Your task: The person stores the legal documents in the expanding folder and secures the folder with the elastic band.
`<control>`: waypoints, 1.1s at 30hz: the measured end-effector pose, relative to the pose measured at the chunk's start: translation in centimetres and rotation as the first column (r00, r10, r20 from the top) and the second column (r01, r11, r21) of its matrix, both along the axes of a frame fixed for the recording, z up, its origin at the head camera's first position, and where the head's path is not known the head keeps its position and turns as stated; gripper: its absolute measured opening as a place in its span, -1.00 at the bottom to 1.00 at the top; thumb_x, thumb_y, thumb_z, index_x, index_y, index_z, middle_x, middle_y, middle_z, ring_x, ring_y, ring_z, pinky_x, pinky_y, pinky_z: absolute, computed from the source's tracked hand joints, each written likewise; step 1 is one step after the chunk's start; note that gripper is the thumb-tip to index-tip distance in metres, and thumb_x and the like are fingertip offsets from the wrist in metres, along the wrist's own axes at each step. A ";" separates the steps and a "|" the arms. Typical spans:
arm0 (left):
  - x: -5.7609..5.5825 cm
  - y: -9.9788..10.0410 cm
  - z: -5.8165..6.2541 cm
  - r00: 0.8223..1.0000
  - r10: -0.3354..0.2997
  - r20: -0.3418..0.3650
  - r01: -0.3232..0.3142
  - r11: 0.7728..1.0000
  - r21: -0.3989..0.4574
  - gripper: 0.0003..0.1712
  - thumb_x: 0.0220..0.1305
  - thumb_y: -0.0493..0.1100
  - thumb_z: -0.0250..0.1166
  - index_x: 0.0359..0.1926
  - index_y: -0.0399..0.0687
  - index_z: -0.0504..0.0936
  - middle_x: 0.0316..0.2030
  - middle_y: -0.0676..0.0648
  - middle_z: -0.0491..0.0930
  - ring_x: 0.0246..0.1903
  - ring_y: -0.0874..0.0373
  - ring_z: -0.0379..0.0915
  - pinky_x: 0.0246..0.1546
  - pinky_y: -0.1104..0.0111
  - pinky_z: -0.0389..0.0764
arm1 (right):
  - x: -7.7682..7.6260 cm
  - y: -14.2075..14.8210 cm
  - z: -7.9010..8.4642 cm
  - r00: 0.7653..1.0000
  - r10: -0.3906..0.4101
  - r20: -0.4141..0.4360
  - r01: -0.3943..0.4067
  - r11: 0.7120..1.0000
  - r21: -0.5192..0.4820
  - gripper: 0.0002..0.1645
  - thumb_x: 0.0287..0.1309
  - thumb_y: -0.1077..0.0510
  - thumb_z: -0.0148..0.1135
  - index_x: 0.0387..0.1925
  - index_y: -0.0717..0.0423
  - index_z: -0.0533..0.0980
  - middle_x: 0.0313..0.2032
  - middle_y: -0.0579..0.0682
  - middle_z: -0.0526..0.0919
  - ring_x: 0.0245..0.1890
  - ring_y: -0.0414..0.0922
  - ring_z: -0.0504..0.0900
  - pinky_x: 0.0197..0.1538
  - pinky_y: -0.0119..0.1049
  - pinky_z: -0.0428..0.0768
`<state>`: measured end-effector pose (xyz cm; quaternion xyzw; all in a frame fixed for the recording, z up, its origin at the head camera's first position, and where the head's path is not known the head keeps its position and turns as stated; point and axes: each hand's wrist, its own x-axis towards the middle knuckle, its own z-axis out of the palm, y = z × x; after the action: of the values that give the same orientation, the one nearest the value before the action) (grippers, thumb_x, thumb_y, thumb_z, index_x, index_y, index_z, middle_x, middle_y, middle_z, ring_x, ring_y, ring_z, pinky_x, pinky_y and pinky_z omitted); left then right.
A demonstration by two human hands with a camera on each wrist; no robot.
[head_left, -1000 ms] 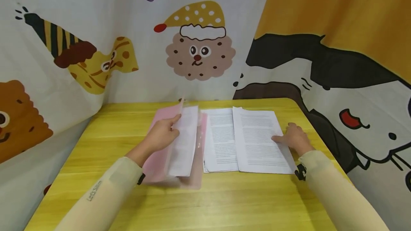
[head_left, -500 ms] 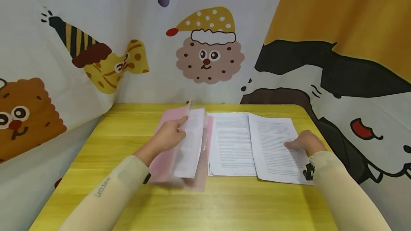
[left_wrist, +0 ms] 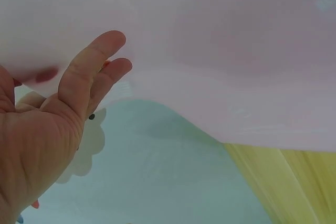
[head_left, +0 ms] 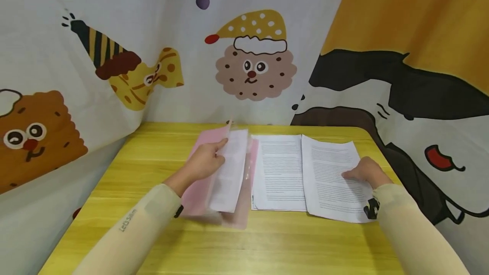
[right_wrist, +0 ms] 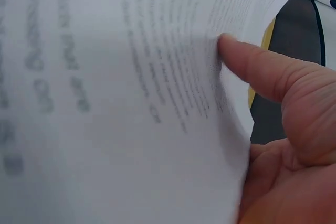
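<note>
In the head view my left hand (head_left: 204,162) holds up the cover of a pink translucent folder (head_left: 202,141), which stands partly open at the middle of the table. White papers (head_left: 231,173) lean inside it. The left wrist view has the hand (left_wrist: 63,98) at the pink cover (left_wrist: 210,56), two fingers in front and a reddish fingertip showing through. My right hand (head_left: 368,171) pinches the right edge of a printed sheet (head_left: 332,177), thumb on top and fingers beneath. That sheet (right_wrist: 126,145) bows upward in the right wrist view. Left of it lies another printed page (head_left: 282,173).
Everything rests on a yellow wood-grain table (head_left: 237,249). A curtain with cartoon prints (head_left: 256,71) hangs right behind its back edge and along its sides.
My right hand has closed on the sheet's edge and drawn it right and a little nearer, uncovering more of the page beside it. The left hand keeps its hold; the head view has shifted slightly.
</note>
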<state>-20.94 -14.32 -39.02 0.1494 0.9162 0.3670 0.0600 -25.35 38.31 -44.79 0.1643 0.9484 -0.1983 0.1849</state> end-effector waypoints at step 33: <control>-0.6 -5.5 2.7 0.991 0.037 0.131 -0.058 0.985 0.160 -0.27 0.52 -0.25 0.11 0.65 0.09 0.25 0.20 -0.24 0.58 -0.65 0.22 0.01 -0.56 0.38 0.27 | 7.0 0.5 0.5 0.931 0.274 -0.240 -0.338 0.896 -0.288 -0.14 0.45 -0.18 0.32 0.58 0.10 0.35 0.55 0.42 0.31 0.28 0.15 0.57 0.20 -0.08 0.64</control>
<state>-21.59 -19.86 -36.34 0.1082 0.8807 0.4508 0.0971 -18.38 38.78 -44.25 -0.0403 0.9301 -0.3349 0.1453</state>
